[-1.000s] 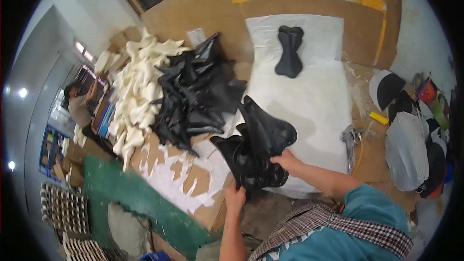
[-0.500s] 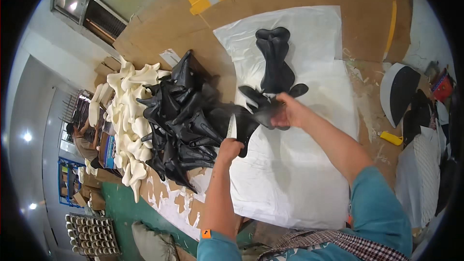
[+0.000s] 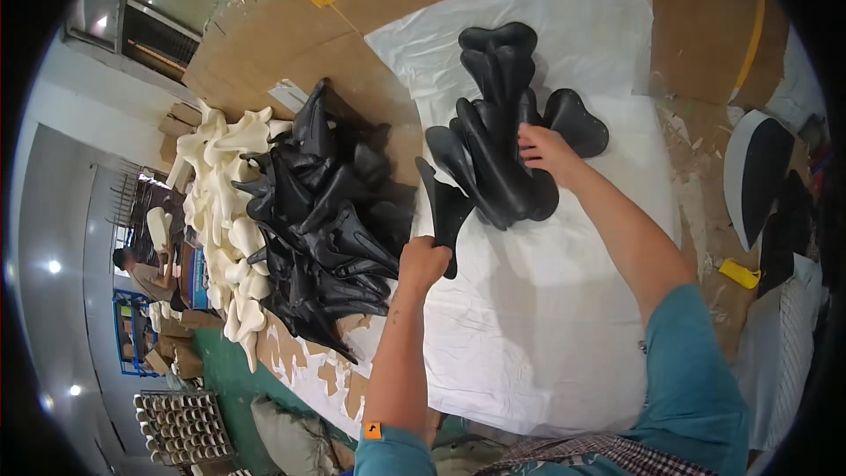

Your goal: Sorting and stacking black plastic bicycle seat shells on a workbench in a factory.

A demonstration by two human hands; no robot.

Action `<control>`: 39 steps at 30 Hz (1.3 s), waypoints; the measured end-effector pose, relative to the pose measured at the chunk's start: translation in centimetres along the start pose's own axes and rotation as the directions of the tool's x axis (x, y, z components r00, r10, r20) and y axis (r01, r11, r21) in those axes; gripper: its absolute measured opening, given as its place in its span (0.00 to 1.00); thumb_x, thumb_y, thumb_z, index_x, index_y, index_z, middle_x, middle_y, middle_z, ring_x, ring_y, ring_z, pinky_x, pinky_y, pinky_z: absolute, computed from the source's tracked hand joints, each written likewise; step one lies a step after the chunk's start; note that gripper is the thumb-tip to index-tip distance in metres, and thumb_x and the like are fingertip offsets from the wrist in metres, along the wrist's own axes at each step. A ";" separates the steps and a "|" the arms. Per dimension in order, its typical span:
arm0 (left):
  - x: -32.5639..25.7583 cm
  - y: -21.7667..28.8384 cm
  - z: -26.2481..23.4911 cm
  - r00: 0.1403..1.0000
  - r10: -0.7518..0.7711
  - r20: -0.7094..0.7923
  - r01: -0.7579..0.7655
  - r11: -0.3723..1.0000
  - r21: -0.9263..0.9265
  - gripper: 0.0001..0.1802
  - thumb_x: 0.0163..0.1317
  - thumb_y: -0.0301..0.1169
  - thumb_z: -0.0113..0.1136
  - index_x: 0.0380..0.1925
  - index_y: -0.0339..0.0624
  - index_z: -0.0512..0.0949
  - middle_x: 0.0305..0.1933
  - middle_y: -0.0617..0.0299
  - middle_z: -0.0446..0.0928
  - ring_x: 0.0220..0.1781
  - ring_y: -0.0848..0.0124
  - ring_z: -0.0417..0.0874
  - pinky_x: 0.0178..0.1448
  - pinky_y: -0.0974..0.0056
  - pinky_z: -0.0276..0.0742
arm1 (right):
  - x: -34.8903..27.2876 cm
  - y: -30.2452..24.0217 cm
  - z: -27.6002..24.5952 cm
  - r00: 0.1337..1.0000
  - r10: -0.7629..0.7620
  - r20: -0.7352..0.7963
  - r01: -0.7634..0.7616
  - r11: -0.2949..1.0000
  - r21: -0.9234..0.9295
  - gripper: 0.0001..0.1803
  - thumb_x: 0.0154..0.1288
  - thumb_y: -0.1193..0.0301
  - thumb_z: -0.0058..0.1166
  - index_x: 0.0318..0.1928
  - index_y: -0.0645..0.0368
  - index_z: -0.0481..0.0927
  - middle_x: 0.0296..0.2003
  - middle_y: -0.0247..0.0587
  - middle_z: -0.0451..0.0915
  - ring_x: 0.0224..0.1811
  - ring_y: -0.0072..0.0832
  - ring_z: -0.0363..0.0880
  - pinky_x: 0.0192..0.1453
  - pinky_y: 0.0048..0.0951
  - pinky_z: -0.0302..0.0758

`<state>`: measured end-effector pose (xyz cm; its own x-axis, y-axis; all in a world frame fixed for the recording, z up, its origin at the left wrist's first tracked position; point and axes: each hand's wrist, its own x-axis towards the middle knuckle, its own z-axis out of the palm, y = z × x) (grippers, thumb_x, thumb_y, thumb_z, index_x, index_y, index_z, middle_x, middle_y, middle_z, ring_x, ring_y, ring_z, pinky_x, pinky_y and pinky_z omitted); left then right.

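Observation:
My left hand [image 3: 425, 264] is closed around the narrow end of a black bicycle saddle piece [image 3: 448, 211], which stands tilted with its wide end up. My right hand [image 3: 548, 150] rests at a loose cluster of similar black saddle pieces [image 3: 493, 163] on the white sheet, fingers apart and touching them. Another black saddle piece [image 3: 577, 123] lies just right of that hand. Beyond the cluster, a further black saddle piece [image 3: 499, 51] points its wide end away from me. Overlaps within the cluster hide some edges.
On the left lie a heap of black saddle pieces [image 3: 317, 211] and a heap of cream ones [image 3: 225, 211]. The white sheet [image 3: 546, 317] covers the table's middle. A yellow-handled tool [image 3: 738, 274] lies at right, near a white-and-black panel [image 3: 756, 176]. Another person [image 3: 150, 269] works far left.
The black pieces at my right hand have come down on the sheet, spread over the near part of the far piece. My right hand has moved slightly right and away. My left hand keeps its piece.

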<state>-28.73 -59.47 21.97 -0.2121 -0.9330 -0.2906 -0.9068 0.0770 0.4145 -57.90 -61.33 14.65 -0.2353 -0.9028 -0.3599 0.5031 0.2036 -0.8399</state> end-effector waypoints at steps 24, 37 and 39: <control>-2.9 -0.1 2.8 0.993 -0.036 -0.116 0.014 0.982 -0.187 0.11 0.41 0.29 0.52 0.20 0.29 0.76 0.20 0.46 0.76 0.27 0.53 0.80 0.37 0.56 0.74 | -7.5 10.8 6.3 0.719 -0.694 0.035 0.260 0.222 -0.940 0.10 0.45 0.70 0.61 0.25 0.60 0.73 0.62 0.55 0.58 0.62 0.54 0.55 0.59 0.47 0.60; -14.2 -11.0 4.7 0.890 -0.091 0.446 0.429 -0.159 -0.889 0.13 0.49 0.29 0.49 0.28 0.27 0.73 0.20 0.50 0.74 0.28 0.49 0.79 0.49 0.46 0.73 | -10.1 14.4 3.6 0.778 -0.619 -0.108 0.389 0.609 -0.691 0.08 0.55 0.72 0.57 0.34 0.58 0.71 0.29 0.44 0.74 0.33 0.39 0.74 0.36 0.35 0.71; -15.3 -10.6 4.1 0.846 -0.009 0.533 0.531 -0.085 -0.843 0.14 0.51 0.33 0.48 0.25 0.28 0.74 0.20 0.49 0.74 0.28 0.47 0.79 0.49 0.44 0.72 | -10.5 13.4 2.7 0.789 -0.606 -0.102 0.434 0.667 -0.606 0.08 0.57 0.71 0.56 0.35 0.57 0.71 0.27 0.43 0.75 0.30 0.35 0.76 0.33 0.32 0.72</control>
<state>-17.40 -44.51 18.48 -0.3658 -0.6025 -0.7094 0.2718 -0.7981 0.5377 -46.48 -50.18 8.28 -0.5749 -0.7973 0.1837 -0.2702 -0.0269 -0.9624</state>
